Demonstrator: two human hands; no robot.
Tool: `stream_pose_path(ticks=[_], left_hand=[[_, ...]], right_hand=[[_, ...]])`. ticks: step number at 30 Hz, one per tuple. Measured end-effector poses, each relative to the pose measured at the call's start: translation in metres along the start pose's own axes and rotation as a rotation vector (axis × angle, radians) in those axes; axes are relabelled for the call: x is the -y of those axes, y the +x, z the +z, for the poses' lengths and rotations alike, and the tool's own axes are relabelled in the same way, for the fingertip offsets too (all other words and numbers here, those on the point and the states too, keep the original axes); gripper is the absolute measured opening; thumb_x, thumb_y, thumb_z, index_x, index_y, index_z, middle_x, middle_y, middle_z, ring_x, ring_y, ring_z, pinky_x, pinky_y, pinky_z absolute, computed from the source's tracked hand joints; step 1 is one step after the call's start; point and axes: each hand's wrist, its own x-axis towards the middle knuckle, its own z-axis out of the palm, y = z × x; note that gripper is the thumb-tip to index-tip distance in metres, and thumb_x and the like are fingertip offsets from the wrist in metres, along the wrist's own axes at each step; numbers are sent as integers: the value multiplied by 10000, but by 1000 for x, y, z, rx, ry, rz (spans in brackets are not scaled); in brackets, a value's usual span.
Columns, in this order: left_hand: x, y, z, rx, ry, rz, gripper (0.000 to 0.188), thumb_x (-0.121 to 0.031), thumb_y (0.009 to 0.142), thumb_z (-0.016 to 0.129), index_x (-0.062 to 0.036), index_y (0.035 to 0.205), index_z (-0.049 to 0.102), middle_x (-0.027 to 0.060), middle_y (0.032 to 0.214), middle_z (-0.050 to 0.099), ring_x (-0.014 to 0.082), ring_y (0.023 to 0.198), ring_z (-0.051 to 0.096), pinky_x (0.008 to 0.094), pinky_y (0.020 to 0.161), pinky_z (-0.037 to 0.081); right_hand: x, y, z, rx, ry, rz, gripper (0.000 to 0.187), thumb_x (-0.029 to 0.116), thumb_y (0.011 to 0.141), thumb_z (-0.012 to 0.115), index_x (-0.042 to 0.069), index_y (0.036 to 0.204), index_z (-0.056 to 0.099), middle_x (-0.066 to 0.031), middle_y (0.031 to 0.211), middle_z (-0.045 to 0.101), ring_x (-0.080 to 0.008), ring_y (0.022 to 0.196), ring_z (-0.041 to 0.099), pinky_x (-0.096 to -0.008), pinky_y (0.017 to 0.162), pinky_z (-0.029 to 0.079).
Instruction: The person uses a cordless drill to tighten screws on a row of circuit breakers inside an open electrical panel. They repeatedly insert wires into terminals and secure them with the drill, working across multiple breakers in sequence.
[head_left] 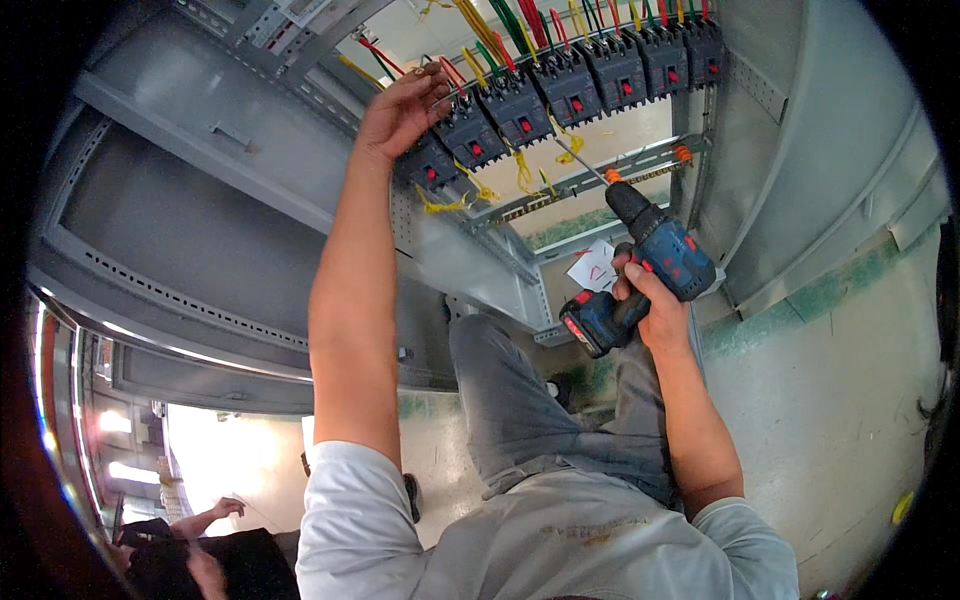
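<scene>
In my right hand (645,295) is a blue and black cordless drill (672,255), my fingers wrapped round its grip. Its long thin bit (583,163) slants up and left toward the row of breakers. My left hand (405,108) reaches up to the top of a black circuit breaker (470,137) near the row's left end. The fingers are bent together by the red wires (452,76); what they grip is too small to make out. Several like breakers (567,90) with red switches run to the right, with red, yellow and green wires above them.
A grey metal cabinet frame (200,190) surrounds the breakers. Below them lie a slotted rail with orange insulators (684,154) and yellow wire ends (524,172). A white paper (592,268) is behind the drill. Another person (215,560) is at the lower left.
</scene>
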Motion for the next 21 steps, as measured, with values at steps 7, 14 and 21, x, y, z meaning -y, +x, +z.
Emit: stream_pose_path(ticks=[7,14,21], left_hand=[[-39,19,-17,30,-132,-233,356,-185,1001,637,25,1288,623,98,1119,706,194,1007,690,389,874,604],[-22,6,1,-92,264,-81,354,-188,988,688,0,1283,635,60,1099,692,139,963,648,310,857,565],[4,6,-1,-168,523,75,382,-195,977,716,-42,1304,590,44,1222,656,154,1102,620,293,915,490]], right_hand=[[1,0,-2,-37,-35,2,219,162,903,724,1,1050,707,-28,819,652,-127,696,604,-284,666,478],[-2,1,-9,-37,-7,26,213,115,912,685,6,1093,658,-82,953,668,-151,715,603,-330,688,503],[-2,3,-11,-10,-25,-2,216,88,921,660,5,1118,634,-108,998,697,-159,707,603,-358,698,522]])
